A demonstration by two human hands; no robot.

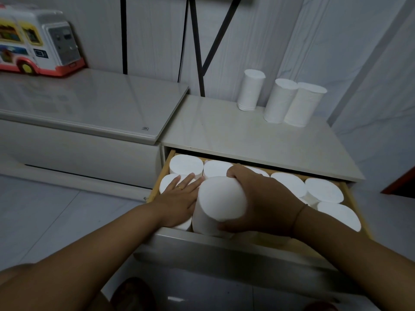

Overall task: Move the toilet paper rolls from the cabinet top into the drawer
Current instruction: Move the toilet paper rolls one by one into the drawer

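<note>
A toilet paper roll (pixel 221 204) stands gripped in the right hand (pixel 265 202), fingers and thumb curled round its side, its lower end down at the front of the open drawer (pixel 202 246). The left hand (pixel 179 198) lies flat, fingers straight, on the packed rolls (pixel 289 182) that fill the drawer on end. Three more rolls (pixel 279 101) stand upright at the back of the cabinet top (pixel 213 131), well apart from a toy bus (pixel 38 39) on the neighbouring unit (pixel 89 102).

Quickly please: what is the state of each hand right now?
Left hand: open, straight fingers resting on rolls in the drawer.
Right hand: closed, holding one toilet paper roll.
</note>
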